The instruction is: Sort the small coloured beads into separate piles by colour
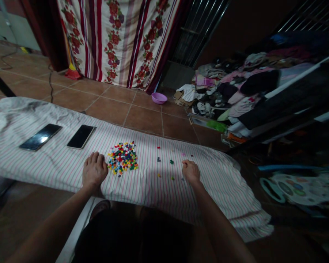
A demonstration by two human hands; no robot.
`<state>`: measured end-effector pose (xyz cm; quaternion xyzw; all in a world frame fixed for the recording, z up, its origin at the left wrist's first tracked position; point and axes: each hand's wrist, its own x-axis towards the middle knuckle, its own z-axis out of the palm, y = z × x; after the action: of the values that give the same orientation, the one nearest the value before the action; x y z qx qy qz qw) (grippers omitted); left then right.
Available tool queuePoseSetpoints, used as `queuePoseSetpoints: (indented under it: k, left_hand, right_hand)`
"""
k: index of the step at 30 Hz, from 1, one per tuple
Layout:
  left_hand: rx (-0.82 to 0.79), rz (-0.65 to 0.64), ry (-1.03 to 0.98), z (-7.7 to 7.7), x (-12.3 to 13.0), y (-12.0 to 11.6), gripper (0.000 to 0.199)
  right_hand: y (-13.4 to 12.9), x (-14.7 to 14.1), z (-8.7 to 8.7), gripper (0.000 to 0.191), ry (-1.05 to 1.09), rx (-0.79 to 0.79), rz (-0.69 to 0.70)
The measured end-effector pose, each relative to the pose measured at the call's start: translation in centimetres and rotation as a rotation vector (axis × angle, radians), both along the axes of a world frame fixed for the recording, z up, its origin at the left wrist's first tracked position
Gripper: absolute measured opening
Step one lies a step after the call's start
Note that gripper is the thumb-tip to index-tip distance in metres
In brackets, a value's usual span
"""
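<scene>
A pile of small multicoloured pieces point(123, 158), like beads or tiny blocks, lies on a striped cloth point(148, 190). My left hand point(94, 170) rests palm down on the cloth at the pile's left edge, fingers stretched forward and holding nothing visible. To the right, small pieces are set apart in little groups: a red one point(158, 147), a grey one point(159, 159), a green cluster point(171, 162), a yellow one point(159, 175) and a light green one point(173, 178). My right hand point(191, 171) is closed in a pinch just below a pink piece point(183, 155); whatever its fingertips hold is hidden.
Two phones, one point(41, 137) farther left and another point(81, 136) nearer the pile, lie on the cloth. Beyond are a tiled floor point(106, 107), a purple basin point(159, 98) and a floral curtain point(117, 44). A heap of clothes point(235, 87) fills the right.
</scene>
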<state>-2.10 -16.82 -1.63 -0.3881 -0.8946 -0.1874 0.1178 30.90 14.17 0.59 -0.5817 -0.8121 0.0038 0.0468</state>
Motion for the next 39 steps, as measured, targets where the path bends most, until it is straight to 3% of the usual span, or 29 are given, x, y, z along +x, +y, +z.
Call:
queuePoseSetpoints:
  k: [7, 14, 22, 30, 39]
  left_hand:
    - [-0.001, 0.002, 0.032, -0.3, -0.1, 0.0, 0.034]
    - [0.014, 0.008, -0.012, 0.0, 0.1, 0.1, 0.036]
    - [0.011, 0.010, -0.019, -0.1, 0.0, 0.1, 0.035]
    - [0.007, 0.007, -0.007, -0.1, 0.0, 0.1, 0.035]
    - [-0.001, 0.021, 0.017, 0.0, 0.1, 0.2, 0.033]
  right_hand:
    - [0.0, -0.3, -0.1, 0.028, 0.006, 0.028, -0.013]
    - [-0.3, -1.4, 0.4, 0.027, 0.165, 0.151, 0.018]
    - [-2.5, -8.4, 1.9, 0.029, 0.347, 0.023, 0.239]
    - [-6.7, -15.5, 0.7, 0.024, 0.417, -0.170, 0.590]
    - [-8.7, -19.3, -0.4, 0.025, 0.317, -0.315, 0.683]
